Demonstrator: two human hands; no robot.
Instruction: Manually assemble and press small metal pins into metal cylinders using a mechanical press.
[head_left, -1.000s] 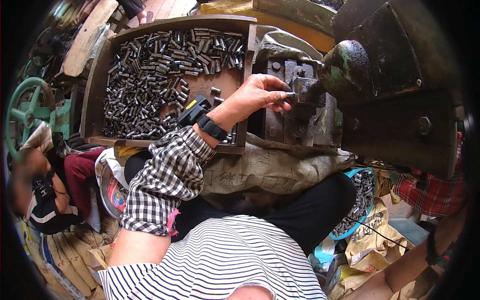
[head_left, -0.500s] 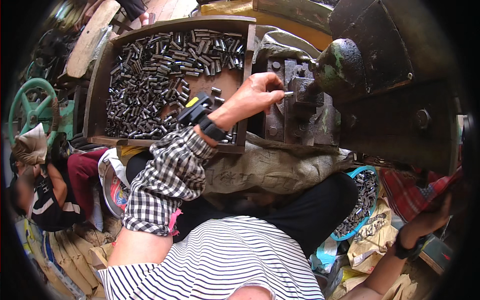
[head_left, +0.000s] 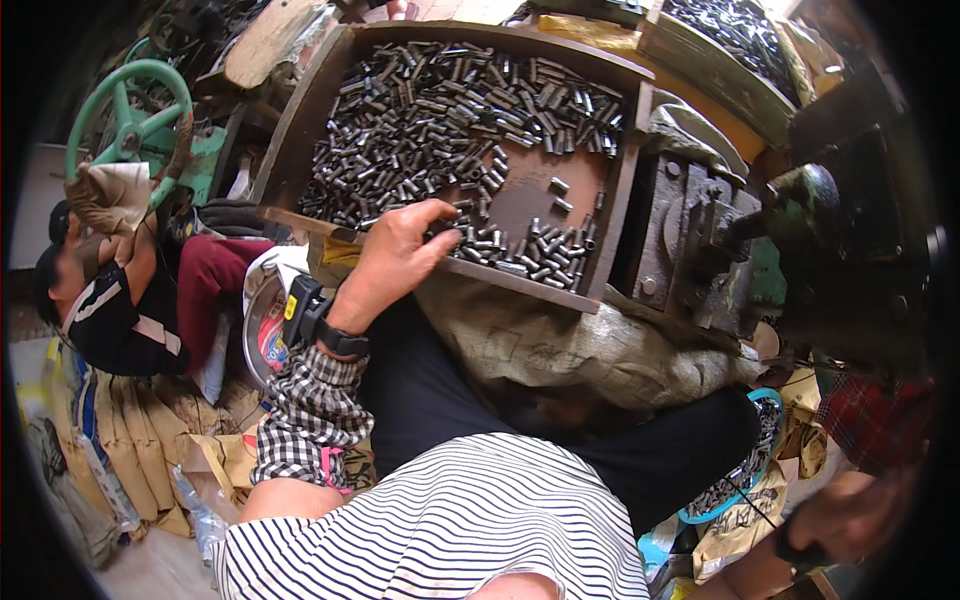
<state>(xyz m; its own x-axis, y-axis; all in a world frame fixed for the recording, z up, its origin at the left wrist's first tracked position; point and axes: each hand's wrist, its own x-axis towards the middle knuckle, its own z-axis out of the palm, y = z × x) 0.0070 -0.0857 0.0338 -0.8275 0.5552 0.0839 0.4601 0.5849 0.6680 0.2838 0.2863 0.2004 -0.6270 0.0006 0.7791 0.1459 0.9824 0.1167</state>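
Left hand (head_left: 400,245) is shifting from dark machine (head_left: 725,255) to upper-centre tray (head_left: 520,284), bringing work to metal tubes (head_left: 430,120). Its grip is standing half-parted, visibly empty; the right hand's (head_left: 850,517), lower right, is blurring beyond telling.

Counted one left hand (head_left: 400,248) at ten o'clock, one right hand (head_left: 855,515) at four: two altogether. Noted one large wooden tray (head_left: 628,165) at twelve, one second wooden tray (head_left: 710,80) between one and two. Could not number its heaped metal tubes (head_left: 420,110) in the large one; made out two loose tubes (head_left: 559,185) close together, towards one. Tallied one green handwheel (head_left: 130,137), ten; one blue-rimmed basin (head_left: 779,420), four; one co-worker (head_left: 115,310), nine.
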